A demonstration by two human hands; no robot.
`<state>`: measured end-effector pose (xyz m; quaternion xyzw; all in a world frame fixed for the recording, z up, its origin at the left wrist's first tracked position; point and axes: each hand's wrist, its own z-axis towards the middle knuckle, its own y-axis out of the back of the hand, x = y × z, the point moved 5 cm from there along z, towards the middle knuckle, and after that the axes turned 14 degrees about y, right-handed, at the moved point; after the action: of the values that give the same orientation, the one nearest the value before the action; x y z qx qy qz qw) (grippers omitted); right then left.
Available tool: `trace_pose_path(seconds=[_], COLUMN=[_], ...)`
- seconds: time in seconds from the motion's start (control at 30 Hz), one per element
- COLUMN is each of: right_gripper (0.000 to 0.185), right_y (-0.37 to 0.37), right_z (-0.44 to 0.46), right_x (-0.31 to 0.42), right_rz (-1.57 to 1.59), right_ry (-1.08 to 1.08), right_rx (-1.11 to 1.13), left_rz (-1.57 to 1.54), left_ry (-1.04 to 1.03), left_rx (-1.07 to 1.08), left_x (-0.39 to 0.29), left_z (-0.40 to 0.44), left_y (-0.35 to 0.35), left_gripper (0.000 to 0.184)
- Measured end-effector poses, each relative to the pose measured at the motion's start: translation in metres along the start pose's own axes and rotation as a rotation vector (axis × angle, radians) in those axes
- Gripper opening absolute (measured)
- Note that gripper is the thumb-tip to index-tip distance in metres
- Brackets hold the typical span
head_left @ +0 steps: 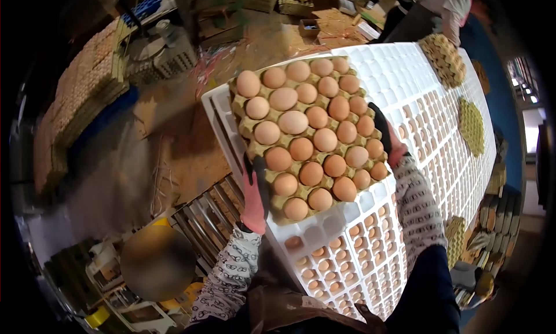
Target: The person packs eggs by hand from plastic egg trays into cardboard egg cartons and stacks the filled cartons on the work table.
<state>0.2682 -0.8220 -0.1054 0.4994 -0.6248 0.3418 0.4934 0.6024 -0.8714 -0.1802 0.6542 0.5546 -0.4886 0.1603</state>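
Observation:
A pulp egg tray [277, 210] filled with brown eggs [317, 117] is held between my two gloved hands, tilted a little. My left hand [255, 189], in a pink and black glove, grips its lower left side. My right hand [391, 138], gloved alike, grips the right side; part of its fingers is hidden behind the tray edge. Beneath it spreads a white plastic surface [316, 232] divided into many small cells. Eggs sit in the cells near me and to the right, while the cells at the far side show white.
A metal roller conveyor [202, 218] lies at lower left. Stacked egg trays [81, 96] stand at far left. Across the white surface, a co-worker [452, 7] reaches toward a pulp tray stack [443, 61]. More pulp trays [472, 127] rest along the right edge.

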Motion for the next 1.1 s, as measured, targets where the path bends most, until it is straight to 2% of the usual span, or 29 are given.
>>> trace_pose_path(seconds=[0.13, 0.23, 0.3, 0.33, 0.4, 0.43, 0.5, 0.53, 0.57, 0.6, 0.67, 0.77, 0.83, 0.9, 0.93, 1.0, 1.03, 1.1], right_gripper=[0.057, 0.057, 0.057, 0.057, 0.057, 0.059, 0.056, 0.054, 0.054, 0.053, 0.050, 0.048, 0.046, 0.045, 0.044, 0.043, 0.043, 0.036], right_y=[-0.002, -0.001, -0.001, -0.001, -0.009, -0.003, -0.017, -0.025, -0.037, -0.047, -0.062, -0.087, -0.099, -0.105, -0.108, -0.103, -0.091, -0.050], right_z=[-0.002, -0.020, -0.057, -0.090, -0.177, -0.225, -0.293, -0.329, -0.361, -0.399, -0.466, -0.547, -0.577, -0.597, -0.603, -0.613, -0.619, -0.639], right_x=[0.007, 0.014, 0.026, 0.035, 0.036, 0.012, -0.021, -0.037, -0.039, -0.051, -0.087, -0.147, -0.185, -0.221, -0.235, -0.248, -0.244, -0.216], right_rz=[-0.108, -0.197, -0.250, -0.302, -0.564, -0.923, -0.236, 0.095, 0.109, 0.143, 0.233, 0.385, 0.467, 0.519, 0.530, 0.507, 0.467, 0.257], right_ry=[0.131, 0.248, 0.412, 0.560, 0.794, 0.627, 0.597, 0.613, 0.552, 0.472, 0.278, 0.064, -0.004, -0.036, -0.047, -0.042, -0.032, -0.033], right_rx=[-0.020, -0.070, -0.130, -0.162, -0.238, -0.364, -0.515, -0.615, -0.675, -0.742, -0.889, -1.052, -1.116, -1.151, -1.165, -1.187, -1.203, -1.369], left_rz=[-0.102, 0.184, -0.144, 0.458, 0.429, 0.433, 0.447, 0.354, 0.258, -0.045, 0.068, 0.158, 0.275, 0.681, 0.757, 0.938, 1.056, 0.943], left_ry=[-0.016, -0.249, -0.091, -0.376, -0.401, -0.348, -0.233, -0.118, -0.003, 0.231, 0.282, 0.506, 0.509, 0.270, 0.297, 0.092, 0.290, -0.043], left_rx=[0.140, 0.111, 0.135, 0.076, 0.163, 0.257, 0.435, 0.477, 0.507, 0.566, 0.723, 0.825, 0.861, 0.910, 0.933, 0.996, 0.866, 0.762], left_x=[-0.002, 0.016, 0.017, -0.025, -0.037, -0.043, -0.055, -0.035, -0.015, 0.014, 0.022, 0.074, 0.126, 0.122, 0.133, 0.149, 0.133, 0.082], left_z=[-0.014, -0.020, -0.030, -0.060, -0.083, -0.094, -0.119, -0.125, -0.132, -0.139, -0.172, -0.197, -0.191, -0.196, -0.194, -0.176, -0.176, -0.197], left_y=[-0.012, 0.012, 0.014, -0.007, -0.009, -0.015, -0.027, -0.025, -0.022, -0.031, -0.068, -0.101, -0.107, -0.125, -0.123, -0.114, -0.126, -0.158], left_gripper=[0.055, 0.061, 0.071, 0.074, 0.068, 0.067, 0.064, 0.067, 0.070, 0.073, 0.083, 0.071, 0.061, 0.061, 0.061, 0.058, 0.051, 0.045])
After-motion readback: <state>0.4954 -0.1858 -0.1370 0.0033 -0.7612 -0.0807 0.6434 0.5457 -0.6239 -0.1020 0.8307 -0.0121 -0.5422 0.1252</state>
